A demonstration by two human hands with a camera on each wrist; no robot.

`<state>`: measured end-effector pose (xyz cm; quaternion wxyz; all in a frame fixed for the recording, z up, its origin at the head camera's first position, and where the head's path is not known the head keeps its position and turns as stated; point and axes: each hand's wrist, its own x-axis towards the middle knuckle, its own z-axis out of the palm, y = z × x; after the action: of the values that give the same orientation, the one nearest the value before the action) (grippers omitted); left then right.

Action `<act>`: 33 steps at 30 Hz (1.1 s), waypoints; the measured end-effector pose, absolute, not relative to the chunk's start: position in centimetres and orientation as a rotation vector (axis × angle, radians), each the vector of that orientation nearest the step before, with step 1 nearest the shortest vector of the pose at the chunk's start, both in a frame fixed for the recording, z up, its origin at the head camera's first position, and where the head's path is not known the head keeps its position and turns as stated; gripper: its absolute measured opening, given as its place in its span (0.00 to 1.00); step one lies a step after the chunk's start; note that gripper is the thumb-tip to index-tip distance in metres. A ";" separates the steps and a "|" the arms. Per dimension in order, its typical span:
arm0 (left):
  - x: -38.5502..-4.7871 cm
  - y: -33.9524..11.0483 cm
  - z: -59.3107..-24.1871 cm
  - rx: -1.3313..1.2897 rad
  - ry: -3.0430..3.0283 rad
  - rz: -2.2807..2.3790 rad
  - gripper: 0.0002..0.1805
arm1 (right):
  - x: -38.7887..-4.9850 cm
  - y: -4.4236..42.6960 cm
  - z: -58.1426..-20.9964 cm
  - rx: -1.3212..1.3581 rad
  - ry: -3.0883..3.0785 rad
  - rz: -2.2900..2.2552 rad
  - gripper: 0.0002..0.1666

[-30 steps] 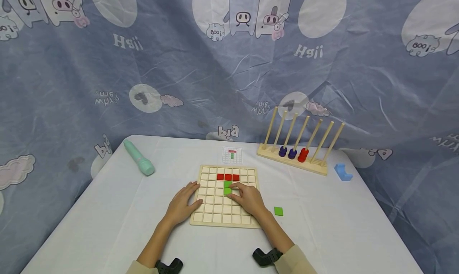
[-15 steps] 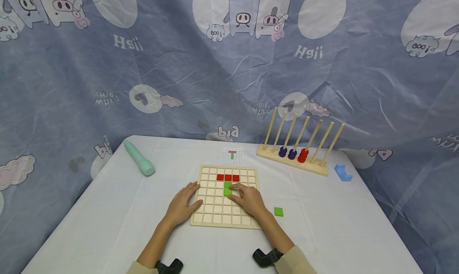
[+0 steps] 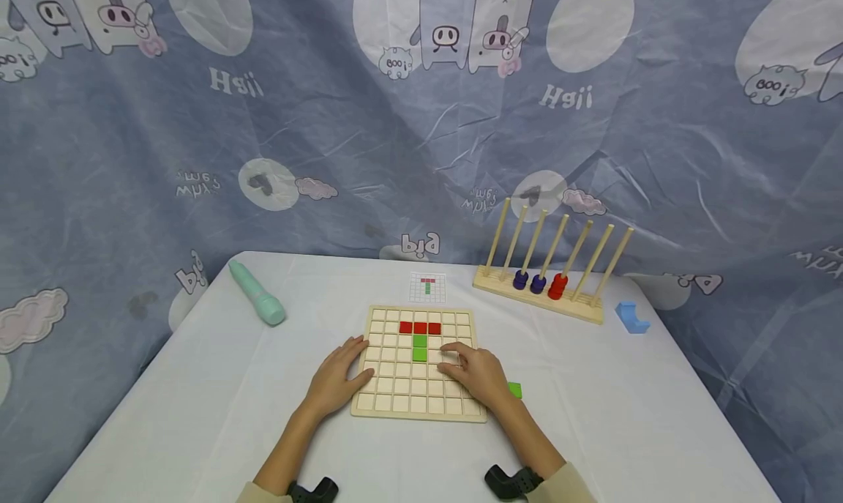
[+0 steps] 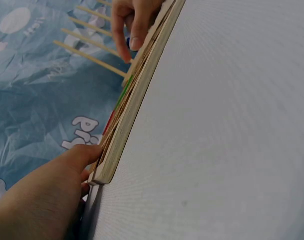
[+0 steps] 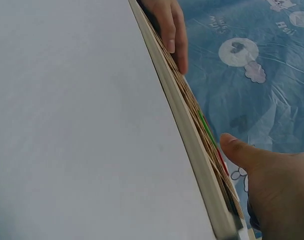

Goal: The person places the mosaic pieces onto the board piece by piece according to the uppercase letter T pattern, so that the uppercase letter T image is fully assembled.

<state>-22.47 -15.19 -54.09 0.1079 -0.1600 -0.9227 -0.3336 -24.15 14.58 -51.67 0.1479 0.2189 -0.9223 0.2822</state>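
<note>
My left hand [image 3: 334, 381] rests at the left edge of a wooden grid board [image 3: 400, 404], thumb and fingers lying along the rim. Over the right half of the board is my right hand [image 3: 479, 375], thumb and forefinger apart, nothing between them. Three red square tiles [image 3: 420, 328] form a row on the board. Below the middle one sit two green tiles [image 3: 419, 347], one under the other. A loose green tile [image 3: 516, 390] lies on the table, partly hidden by the right wrist. The left wrist view shows my left thumb [image 4: 84, 152] touching the board's rim.
Behind the board lies a small card [image 3: 427, 288] printed with a red and green T pattern. A wooden peg rack [image 3: 536, 296] with blue and red beads stands back right, near a light blue piece [image 3: 632, 318]. A mint-green microphone-shaped object [image 3: 258, 294] lies back left.
My right hand has drawn back to the right, away from the green tiles, and now partly covers the loose tile. The left hand keeps its place on the board.
</note>
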 end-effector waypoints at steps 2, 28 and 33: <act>-22.4 -15.2 -54.1 -0.473 -2.710 -0.984 0.32 | -23.8 15.5 -51.6 0.617 -2.645 0.787 0.20; -22.5 -15.5 -54.3 -0.471 -2.729 -0.977 0.32 | -19.0 26.3 -52.3 0.522 -2.634 0.630 0.21; -22.5 -15.3 -54.1 -0.476 -2.734 -0.985 0.32 | -18.9 26.7 -52.5 0.532 -2.618 0.622 0.21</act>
<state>-22.47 -15.33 -54.09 0.0985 -0.1608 -0.9239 -0.3329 -18.89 26.73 -52.47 0.1978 0.1902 -0.9356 0.2224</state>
